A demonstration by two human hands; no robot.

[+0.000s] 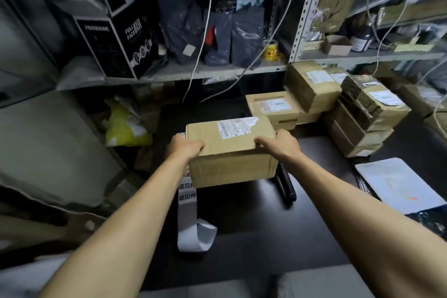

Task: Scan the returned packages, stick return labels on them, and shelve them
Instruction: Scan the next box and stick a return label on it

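Observation:
A brown cardboard box [232, 152] with a torn white shipping label on top is held above the dark table [254, 225]. My left hand [185, 146] grips its near left top edge, fingers curled over the corner. My right hand [278, 144] grips the near right top edge. A white strip of return labels [187, 205] with printed characters runs from under the box's left side toward me and curls at its end. A black handheld scanner [286, 186] lies on the table partly hidden behind the box's right side.
Several taped cardboard packages [314, 94] are stacked at the back right of the table. A white mailer [399, 184] lies at the right. A metal shelf [217, 70] behind holds grey bags, a black mask box [113, 38] and a tape roll [271, 49]. Cables hang down.

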